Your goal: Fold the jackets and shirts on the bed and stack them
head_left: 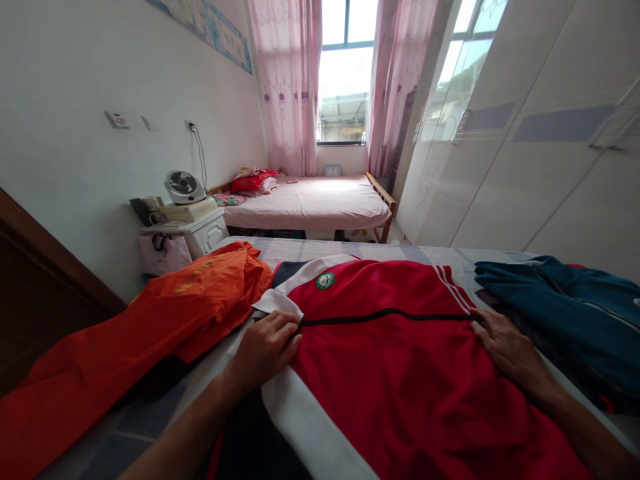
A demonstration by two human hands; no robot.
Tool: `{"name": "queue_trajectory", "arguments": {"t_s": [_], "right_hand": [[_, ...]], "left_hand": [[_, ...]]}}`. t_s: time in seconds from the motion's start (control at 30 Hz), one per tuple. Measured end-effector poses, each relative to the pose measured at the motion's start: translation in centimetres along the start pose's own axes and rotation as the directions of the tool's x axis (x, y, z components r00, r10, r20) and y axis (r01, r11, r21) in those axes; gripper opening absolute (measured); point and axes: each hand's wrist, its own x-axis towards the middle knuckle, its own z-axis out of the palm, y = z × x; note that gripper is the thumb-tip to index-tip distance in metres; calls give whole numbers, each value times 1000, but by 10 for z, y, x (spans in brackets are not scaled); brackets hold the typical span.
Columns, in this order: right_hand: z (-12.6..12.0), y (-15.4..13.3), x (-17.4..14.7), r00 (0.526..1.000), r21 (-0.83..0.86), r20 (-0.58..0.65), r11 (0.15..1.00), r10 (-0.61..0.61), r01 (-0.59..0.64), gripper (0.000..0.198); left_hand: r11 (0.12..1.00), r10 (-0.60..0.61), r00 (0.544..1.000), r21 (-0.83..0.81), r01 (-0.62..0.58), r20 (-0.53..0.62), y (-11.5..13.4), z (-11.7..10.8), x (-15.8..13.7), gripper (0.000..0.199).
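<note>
A red zip-up jacket [380,367] with white panels, dark sleeves and a round green badge lies front up across the bed before me. Its black zipper runs sideways between my hands. At the white collar, my left hand [267,347] has its fingers closed on the fabric near the zipper's top end. My right hand [510,343] grips the striped hem at the zipper's other end, thumb and fingers pinched together. An orange garment [195,300] with yellow lettering lies to the left of the jacket. On the right rests a teal jacket [585,307], folded on a pile of dark clothing.
Under the clothes is a bed with a checked sheet [310,250]. Beyond it stands another bed [320,203] with a pink sheet. At the left, a small fan [185,187] sits on a white cabinet [210,233]. Glossy wardrobe doors [525,167] line the right side.
</note>
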Motion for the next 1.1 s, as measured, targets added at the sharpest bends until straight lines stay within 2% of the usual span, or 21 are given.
{"name": "queue_trajectory", "arguments": {"t_s": [0.07, 0.13, 0.17, 0.23, 0.3, 0.33, 0.43, 0.5, 0.57, 0.63, 0.7, 0.73, 0.8, 0.87, 0.93, 1.0, 1.03, 1.07, 1.1], "right_hand": [[-1, -1, 0, 1000, -6, 25, 1000, 14, -13, 40], [-2, -3, -2, 998, -10, 51, 1000, 28, -27, 41], [-2, -4, -2, 998, -9, 58, 999, 36, -35, 43], [-4, -6, -2, 996, 0, 65, 998, 65, -65, 47], [-8, -9, 4, 987, 4, 76, 990, 143, -144, 52], [-11, -10, 10, 976, 5, 89, 980, 199, -200, 54], [-22, -16, 35, 929, -11, 165, 942, 331, -334, 56], [-26, -20, 52, 908, -43, 210, 931, 364, -363, 52], [-24, -25, 63, 898, -83, 213, 923, 384, -375, 48], [-18, -31, 67, 896, -116, 174, 912, 409, -394, 47], [-10, -35, 67, 894, -139, 137, 902, 427, -410, 44], [-7, -36, 66, 892, -144, 125, 897, 434, -417, 43], [-4, -37, 68, 883, -147, 107, 885, 457, -441, 47], [-5, -36, 72, 869, -144, 102, 871, 484, -469, 56], [-8, -33, 76, 861, -139, 123, 867, 494, -478, 55], [-9, -30, 80, 862, -129, 151, 874, 484, -468, 43], [-9, -29, 81, 867, -120, 156, 880, 474, -459, 37], [-9, -29, 81, 874, -108, 155, 887, 461, -449, 34], [-8, -28, 80, 883, -93, 146, 895, 446, -437, 31]], "left_hand": [[999, -25, 1000, -28, 25, 1, 5, 0, 2, 19], [987, -151, 985, -61, 146, -88, 3, -5, 3, 22], [969, -246, 957, -72, 237, -156, -1, -8, 3, 25], [888, -460, 856, -115, 446, -235, -14, -15, 2, 35], [784, -621, 764, -165, 599, -177, -31, -20, 2, 48], [750, -658, 744, -185, 635, -115, -39, -21, 4, 52], [724, -627, 770, -280, 631, 115, -61, -23, 13, 56], [670, -602, 765, -376, 640, 229, -69, -22, 21, 54], [573, -639, 710, -433, 696, 295, -73, -20, 27, 54], [466, -683, 622, -428, 774, 382, -72, -19, 31, 54], [346, -667, 533, -417, 840, 520, -70, -19, 33, 52], [279, -638, 503, -434, 857, 583, -69, -19, 34, 50], [128, -590, 485, -519, 845, 645, -67, -19, 36, 42], [-10, -597, 490, -617, 787, 635, -67, -18, 38, 34], [-93, -627, 472, -661, 744, 620, -69, -14, 39, 27], [-87, -648, 446, -643, 761, 617, -73, -9, 36, 18], [-20, -664, 457, -625, 781, 592, -75, -7, 33, 20], [113, -682, 507, -608, 786, 528, -77, -4, 29, 25], [286, -691, 584, -580, 762, 427, -79, -2, 25, 30]]}}
